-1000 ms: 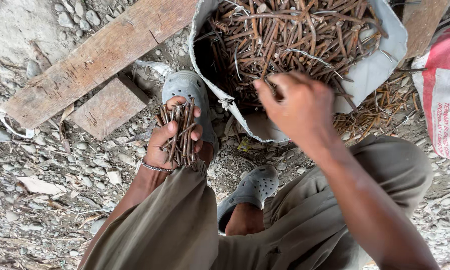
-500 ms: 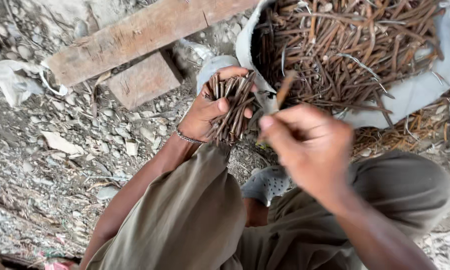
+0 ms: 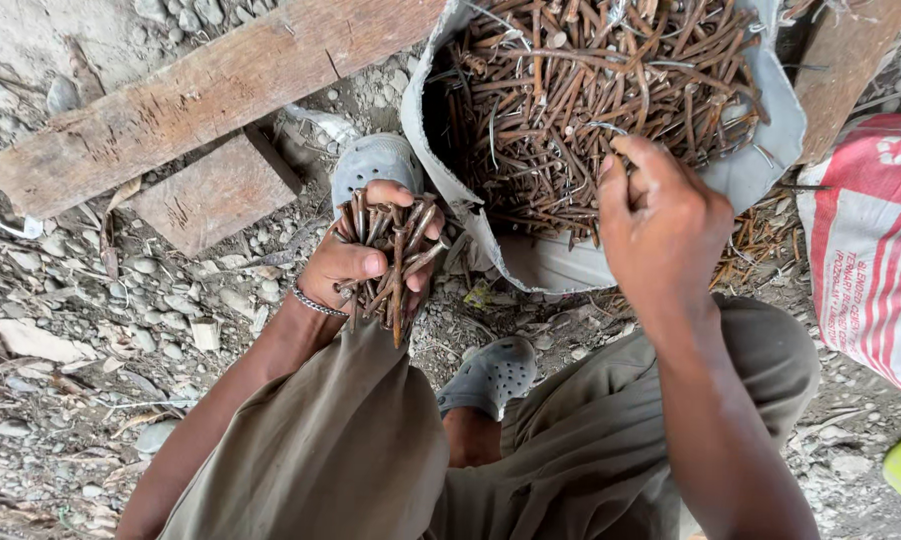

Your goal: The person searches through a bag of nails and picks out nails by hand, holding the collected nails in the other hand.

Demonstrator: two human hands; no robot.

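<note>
Left hand: the left hand [image 3: 355,255] is closed around a bundle of rusty nails [image 3: 390,250], thumb laid across the shafts; the bundle stands roughly upright, heads up, points sticking out below the palm.
Wrist: a thin metal bracelet [image 3: 315,302] circles the left wrist.
Right hand: the right hand [image 3: 660,220] hangs over the near edge of the sack, back toward the camera, fingers curled inward. I cannot tell whether it holds a nail, as the fingertips are hidden behind the hand.
Nails: the bundle is in the left hand, just beside the sack's left rim and above the left knee.
Sack: a grey-white sack [image 3: 760,160] stands open on the ground, rim rolled down, filled with a tangled heap of loose nails [image 3: 590,90], many bent.
Spill: a few more nails [image 3: 760,240] lie on the ground to the right of the sack.
Legs: the person squats in olive trousers [image 3: 370,450], knees spread on either side of the camera's line of sight.
Shoes: grey perforated clogs, one [image 3: 375,160] behind the left hand against the sack, the other [image 3: 490,375] between the knees.
Ground: gravel [image 3: 100,330] with pebbles and dry scraps.
Wood: a long plank [image 3: 200,90] lies slantwise at upper left, with a short block [image 3: 215,190] just below it.
Right edge: a red and white woven bag [image 3: 870,240] lies near the sack.
</note>
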